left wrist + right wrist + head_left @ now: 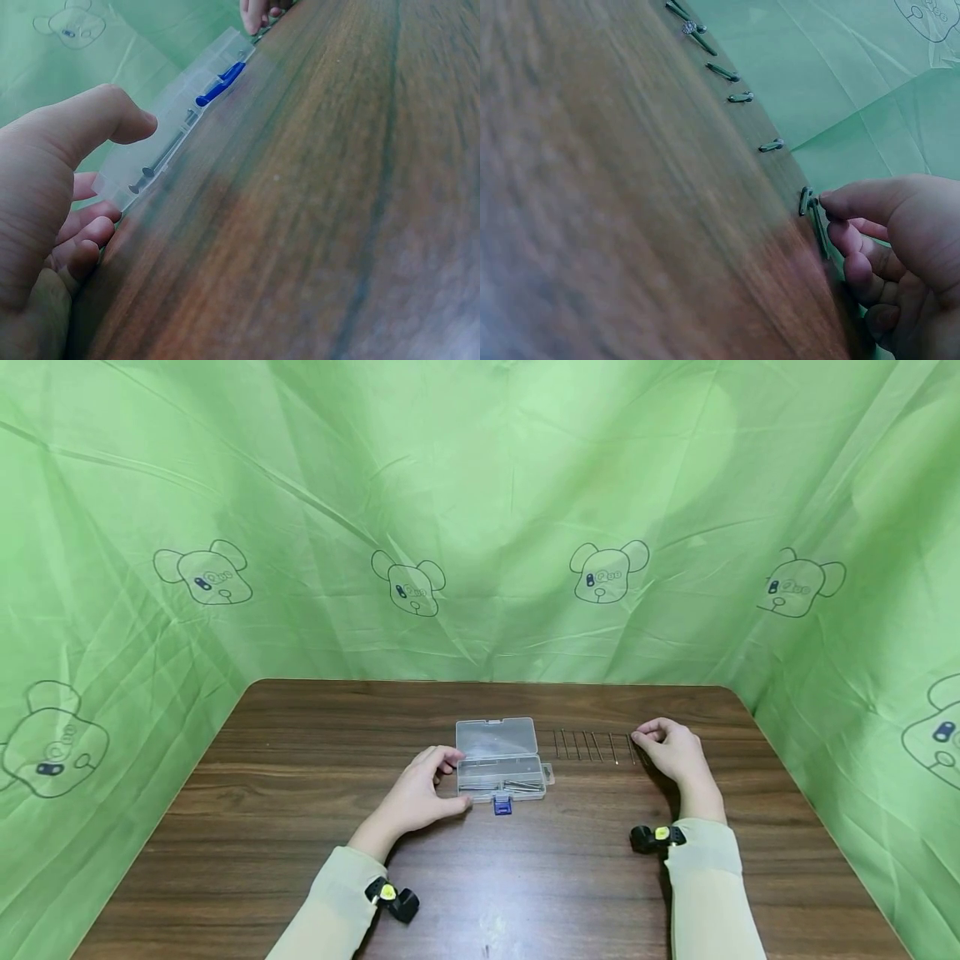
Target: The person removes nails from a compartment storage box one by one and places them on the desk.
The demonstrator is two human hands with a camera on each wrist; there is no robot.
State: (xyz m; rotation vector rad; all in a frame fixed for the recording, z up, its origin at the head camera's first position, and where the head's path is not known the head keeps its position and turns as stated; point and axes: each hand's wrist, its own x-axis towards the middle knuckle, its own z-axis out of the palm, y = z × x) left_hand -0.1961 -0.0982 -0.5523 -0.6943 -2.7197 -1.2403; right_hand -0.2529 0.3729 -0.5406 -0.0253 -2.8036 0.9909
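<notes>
A clear plastic box (501,777) lies open at mid-table, its lid (497,737) folded back and a blue latch (502,807) at the front. Several nails (161,157) lie inside. My left hand (456,781) holds the box's left end, thumb (124,120) at the front corner and fingers (94,225) curled behind. To the right of the box, a row of nails (592,746) lies on the table. My right hand (645,742) pinches the rightmost nail (814,217) between thumb and curled fingers, the nail still on the wood.
The brown wooden table (300,827) is walled on three sides by green cloth (480,527) with bear drawings. The other nails in the row (740,97) lie evenly spaced toward the box. Small black cameras (393,897) sit on both wrists.
</notes>
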